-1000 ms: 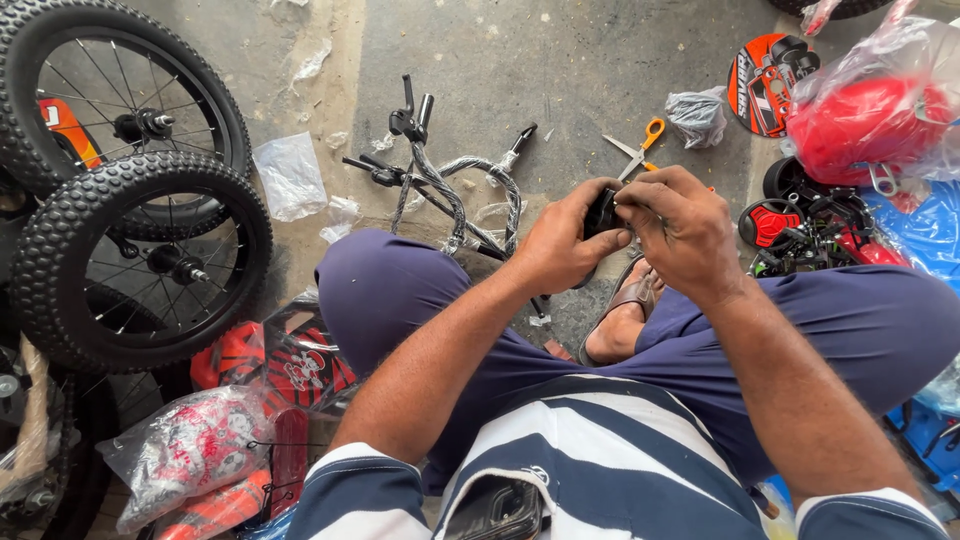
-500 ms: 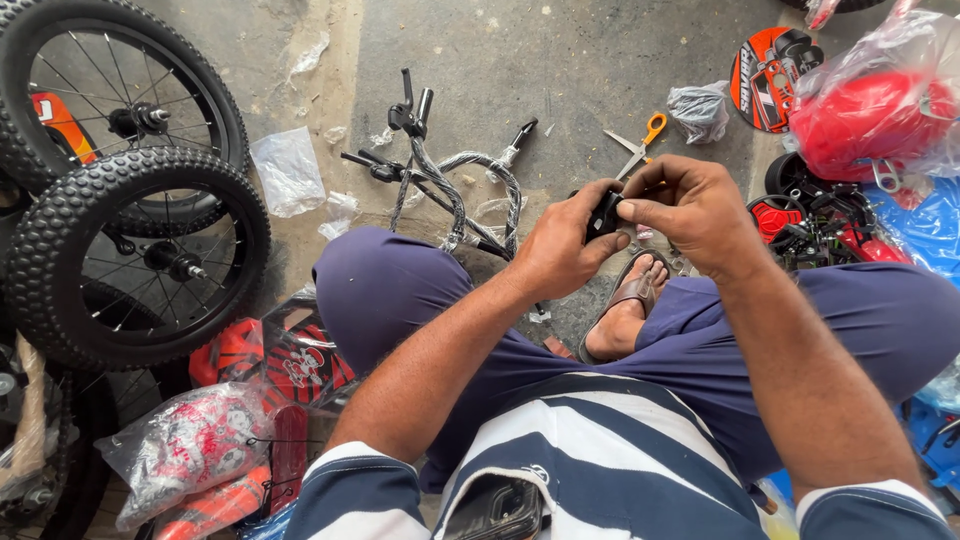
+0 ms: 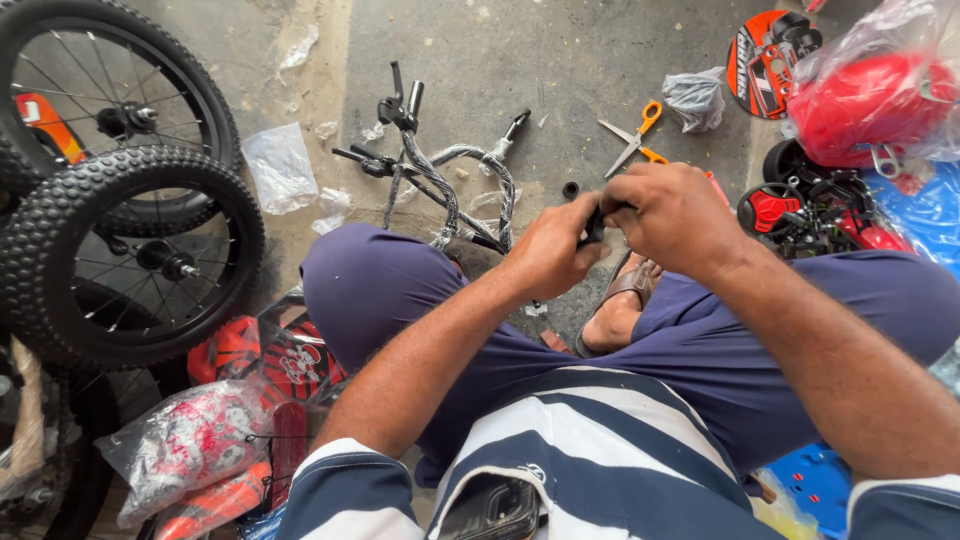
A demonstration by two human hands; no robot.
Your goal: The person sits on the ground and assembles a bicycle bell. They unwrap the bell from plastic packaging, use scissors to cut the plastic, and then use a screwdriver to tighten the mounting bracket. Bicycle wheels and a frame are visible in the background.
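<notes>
Now we have drawn both hands a little nearer and left: our left hand (image 3: 548, 252) and right hand (image 3: 672, 215) pinch together on a small black part (image 3: 596, 226), held above our knees. It looks like fitting work. We count two wheels (image 3: 130, 255) far left and one pair of scissors (image 3: 632, 135).

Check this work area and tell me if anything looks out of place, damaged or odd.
Nothing looks damaged. It is cluttered, though: orange-handled scissors lie open on the concrete floor, beside loose plastic bags and the handlebar. Both hands, left hand and right hand, grip a small black part.
</notes>
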